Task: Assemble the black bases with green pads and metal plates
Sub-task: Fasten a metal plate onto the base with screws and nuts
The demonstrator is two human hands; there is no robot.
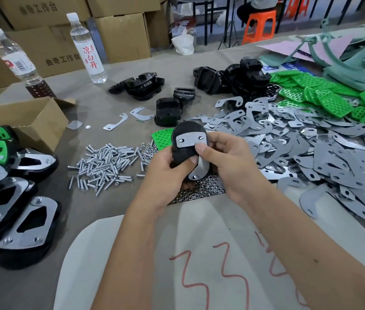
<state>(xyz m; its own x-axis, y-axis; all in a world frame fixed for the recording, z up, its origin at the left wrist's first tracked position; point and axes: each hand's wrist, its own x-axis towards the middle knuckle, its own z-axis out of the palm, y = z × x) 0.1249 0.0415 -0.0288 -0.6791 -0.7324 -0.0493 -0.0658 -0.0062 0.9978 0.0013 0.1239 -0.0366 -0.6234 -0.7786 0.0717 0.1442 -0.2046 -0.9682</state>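
Above the surface [114, 209], both hands clamp one black base [180, 151]: left hand [165, 173] hides its lower edge, right hand [226, 159] thumb presses the metal plate [189, 140].

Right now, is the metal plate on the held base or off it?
On: the metal plate lies flat against the black base, right thumb pressing it.

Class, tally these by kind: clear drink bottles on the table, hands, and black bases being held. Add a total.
Clear bottles: 2
Hands, the left hand and right hand: 2
Held black base: 1
Total: 5
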